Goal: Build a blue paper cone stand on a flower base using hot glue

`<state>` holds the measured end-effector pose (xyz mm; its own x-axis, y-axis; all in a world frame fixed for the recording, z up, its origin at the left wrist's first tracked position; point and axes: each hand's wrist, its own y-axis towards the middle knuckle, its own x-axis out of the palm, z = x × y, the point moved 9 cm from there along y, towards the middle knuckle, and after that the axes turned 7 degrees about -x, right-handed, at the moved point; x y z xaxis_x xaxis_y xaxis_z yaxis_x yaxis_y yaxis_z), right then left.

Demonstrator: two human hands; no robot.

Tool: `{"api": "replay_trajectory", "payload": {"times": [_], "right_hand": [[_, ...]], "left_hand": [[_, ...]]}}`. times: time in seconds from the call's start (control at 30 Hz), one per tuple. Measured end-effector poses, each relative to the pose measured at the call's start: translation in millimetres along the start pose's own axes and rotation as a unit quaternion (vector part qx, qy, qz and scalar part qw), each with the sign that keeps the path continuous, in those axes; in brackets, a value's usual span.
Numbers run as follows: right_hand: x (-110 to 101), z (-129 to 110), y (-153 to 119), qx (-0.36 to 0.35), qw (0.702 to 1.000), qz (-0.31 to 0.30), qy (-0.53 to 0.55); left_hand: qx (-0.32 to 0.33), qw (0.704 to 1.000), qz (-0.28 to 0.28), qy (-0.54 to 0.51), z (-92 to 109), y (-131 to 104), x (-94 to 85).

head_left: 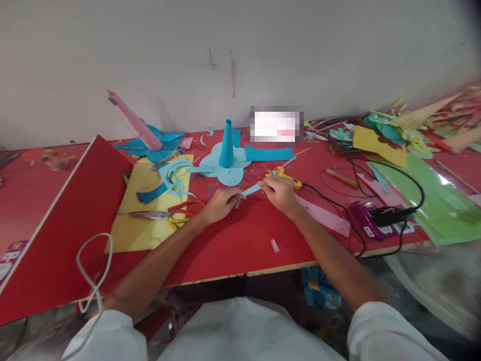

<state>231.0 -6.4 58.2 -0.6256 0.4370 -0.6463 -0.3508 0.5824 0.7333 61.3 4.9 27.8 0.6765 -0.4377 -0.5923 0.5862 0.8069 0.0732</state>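
Between my two hands a short light-blue paper strip (251, 190) is stretched above the red table. My left hand (222, 204) pinches its left end, and my right hand (278, 193) grips the right end. Just behind the right hand lies a yellow glue gun (287, 176), partly covered by it. Beyond the strip, a blue paper cone (226, 145) stands upright on a light-blue flower-shaped paper base (230, 176). A darker blue paper strip (269, 154) lies right of the cone. Scissors with red and yellow handles (161, 215) rest left of my left hand.
A yellow sheet (131, 230) lies under the scissors, with blue paper scraps (176, 178) on it. A pink cone (135, 120) leans at the back left. At right are a purple power strip (366, 220) with black cords, a pink strip (325, 216) and green sheets (432, 200).
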Motion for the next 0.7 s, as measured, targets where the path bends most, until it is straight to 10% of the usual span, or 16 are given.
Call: {"api": "replay_trajectory", "payload": {"times": [0.7], "right_hand": [[5,10,7,0.114,0.971,-0.027,0.209]], "left_hand": [[-0.011,1.0,0.013,-0.004,-1,1,-3.2]]}}
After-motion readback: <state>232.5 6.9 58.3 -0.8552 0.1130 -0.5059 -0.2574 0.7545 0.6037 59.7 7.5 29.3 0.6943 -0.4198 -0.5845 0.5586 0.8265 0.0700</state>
